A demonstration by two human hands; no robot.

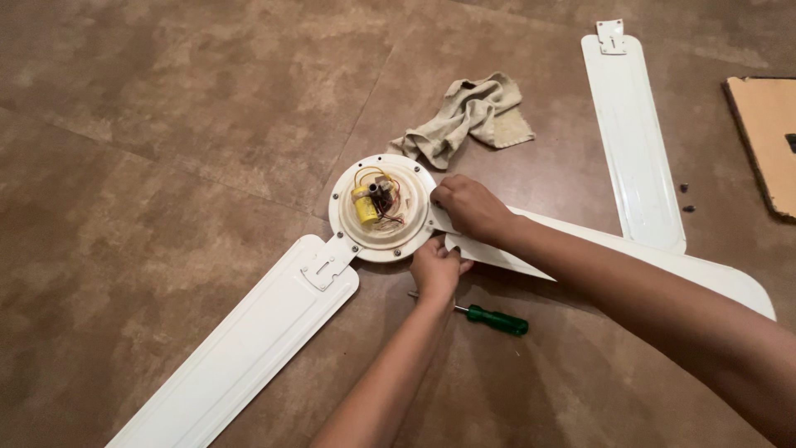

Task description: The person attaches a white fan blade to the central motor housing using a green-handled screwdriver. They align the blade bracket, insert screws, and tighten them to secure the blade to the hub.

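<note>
Head view: right hand (pixel 468 207) clamped over the root of a white fan blade (pixel 663 261) where it meets the motor hub (pixel 383 207). Left hand (pixel 435 267) pinches the same blade edge from below, at the hub rim. Hub lies open-side up on the brown floor (pixel 166 124), yellow capacitor (pixel 365 207) showing. Second blade (pixel 249 340) attached lower left. Green screwdriver (pixel 489 318) just beside left wrist. Loose blade (pixel 634 133), rag (pixel 468 120), cardboard (pixel 767 137) beyond.

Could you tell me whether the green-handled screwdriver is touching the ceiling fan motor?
Apart: the head view shows bare floor between the green-handled screwdriver and the ceiling fan motor.
</note>
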